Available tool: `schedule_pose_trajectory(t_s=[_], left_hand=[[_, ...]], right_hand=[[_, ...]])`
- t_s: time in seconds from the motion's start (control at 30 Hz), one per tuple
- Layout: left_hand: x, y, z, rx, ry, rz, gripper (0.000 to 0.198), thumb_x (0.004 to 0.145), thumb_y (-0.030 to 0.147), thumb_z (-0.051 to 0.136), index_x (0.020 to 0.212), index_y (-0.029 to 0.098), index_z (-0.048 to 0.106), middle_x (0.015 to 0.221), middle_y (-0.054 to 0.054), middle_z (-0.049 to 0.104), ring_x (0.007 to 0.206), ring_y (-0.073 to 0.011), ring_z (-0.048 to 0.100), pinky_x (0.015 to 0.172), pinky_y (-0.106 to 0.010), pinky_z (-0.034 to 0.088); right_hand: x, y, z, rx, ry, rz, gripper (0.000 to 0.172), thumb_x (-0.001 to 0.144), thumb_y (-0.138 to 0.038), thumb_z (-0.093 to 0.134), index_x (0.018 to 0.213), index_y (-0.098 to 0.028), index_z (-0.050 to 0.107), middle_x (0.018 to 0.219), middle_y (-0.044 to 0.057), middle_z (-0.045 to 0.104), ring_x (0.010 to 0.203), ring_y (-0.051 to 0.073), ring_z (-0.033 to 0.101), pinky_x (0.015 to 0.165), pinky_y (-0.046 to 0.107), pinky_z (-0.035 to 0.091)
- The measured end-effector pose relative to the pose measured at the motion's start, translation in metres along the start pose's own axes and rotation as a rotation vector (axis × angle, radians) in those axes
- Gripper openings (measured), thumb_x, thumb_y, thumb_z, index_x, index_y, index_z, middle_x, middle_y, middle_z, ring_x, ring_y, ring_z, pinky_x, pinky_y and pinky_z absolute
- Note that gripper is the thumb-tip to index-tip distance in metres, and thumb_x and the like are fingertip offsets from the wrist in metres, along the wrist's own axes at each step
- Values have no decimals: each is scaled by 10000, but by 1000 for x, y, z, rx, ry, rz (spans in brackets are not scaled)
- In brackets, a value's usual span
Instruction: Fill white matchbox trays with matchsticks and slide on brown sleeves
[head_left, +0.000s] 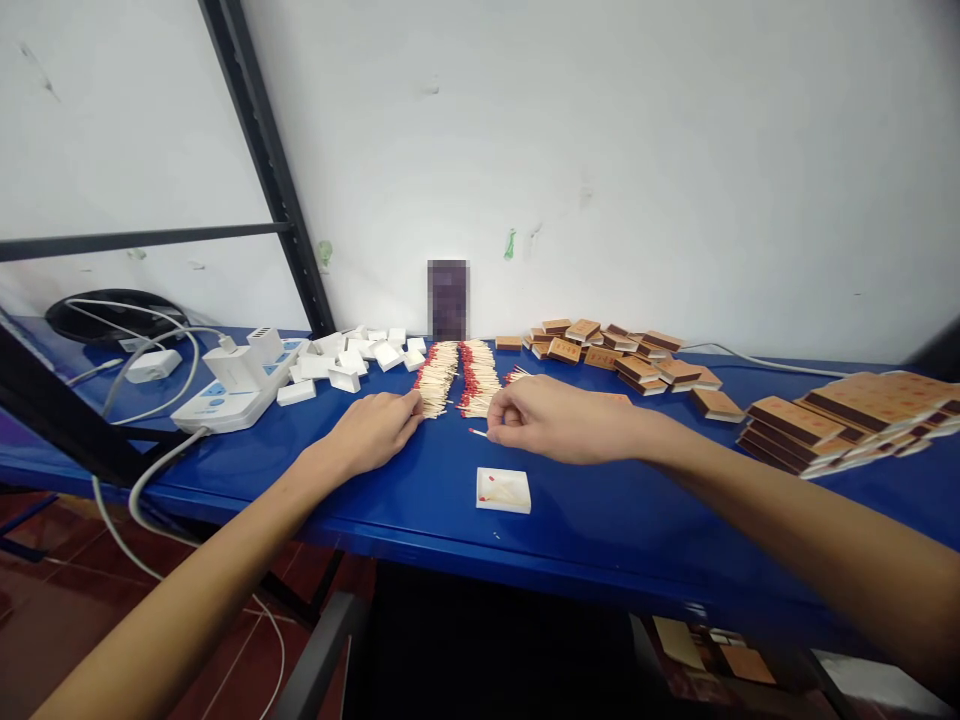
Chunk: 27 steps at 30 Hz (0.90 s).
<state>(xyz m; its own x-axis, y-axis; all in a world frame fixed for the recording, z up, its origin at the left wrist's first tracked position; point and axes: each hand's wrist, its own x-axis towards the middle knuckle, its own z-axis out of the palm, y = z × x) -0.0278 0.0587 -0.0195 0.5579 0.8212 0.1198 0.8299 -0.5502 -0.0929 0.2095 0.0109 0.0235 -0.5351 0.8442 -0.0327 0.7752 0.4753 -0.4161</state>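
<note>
Beyond the tray (506, 507), the right hand (544, 415) pinches a match (478, 432) (gathering, apparently). The left hand (377, 430): can't tell. Next likely calls for steady placing.

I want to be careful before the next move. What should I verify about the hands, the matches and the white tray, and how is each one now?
1. Right hand grips a match: ok, red head sticking out.
2. White tray lies open side up: ok.
3. Tray clear of both hands: ok, it lies nearer the table's front edge.
4. Tray full: not ok, only a few matches inside.
5. Exact number inside: cannot tell, too small.
6. Left hand gripping a match: cannot tell, fingertips partly hidden.
</note>
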Motion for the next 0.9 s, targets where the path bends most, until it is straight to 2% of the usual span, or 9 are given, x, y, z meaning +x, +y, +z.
schedule_pose_trajectory(t_s=[0.13,0.27,0.33,0.4,0.5,0.6,0.67,0.9], left_hand=[[-5,1,0,-23,-3,-16,275,986,323,327,1011,172,555,886,-103,674,801,-254,649,687,-342,445],[-8,2,-3,-92,8,9,268,987,324,338,989,172,558,870,-86,664,777,-227,628,675,-318,421],[-12,8,-9,-174,2,63,249,982,318,357,958,178,560,819,-57,651,720,-199,602,645,-298,394],[-17,19,-18,-269,-20,147,233,978,314,375,931,185,563,748,-21,628,666,-170,570,621,-278,369],[-25,43,-30,-356,-56,275,213,975,312,401,923,193,569,682,14,599,618,-144,536,606,-266,345],[-29,62,-36,-392,-67,350,174,967,300,438,922,198,572,666,27,591,591,-132,517,590,-264,328],[-28,68,-37,-417,-68,359,160,965,303,457,925,202,575,653,35,586,593,-129,515,587,-261,324],[-35,66,-36,-411,-86,286,313,945,470,483,817,196,563,595,43,538,555,-122,470,560,-264,289]], right_hand=[[-27,-11,-5,90,9,11,132,833,-269,552,759,-195,631,597,-16,578,523,114,472,470,251,314],[-36,-11,2,87,-38,3,186,854,-310,560,731,-196,640,603,-8,610,526,121,492,485,258,324],[-35,-1,0,51,42,22,228,876,-337,539,735,-191,643,628,2,623,544,126,509,513,262,337],[-31,15,-4,-25,185,56,245,892,-339,511,763,-181,647,673,17,634,576,133,524,551,268,350],[-24,45,-9,-176,304,85,188,877,-272,503,825,-162,647,710,34,633,608,144,531,585,275,346],[-17,67,-5,-224,252,73,145,874,-253,520,848,-170,636,686,17,612,604,144,525,586,268,336],[-15,74,2,-236,219,46,149,893,-261,515,865,-175,634,690,14,608,606,146,519,587,266,332],[-2,83,22,-262,262,-32,160,935,-256,497,899,-179,632,804,50,650,696,160,544,625,262,328]])
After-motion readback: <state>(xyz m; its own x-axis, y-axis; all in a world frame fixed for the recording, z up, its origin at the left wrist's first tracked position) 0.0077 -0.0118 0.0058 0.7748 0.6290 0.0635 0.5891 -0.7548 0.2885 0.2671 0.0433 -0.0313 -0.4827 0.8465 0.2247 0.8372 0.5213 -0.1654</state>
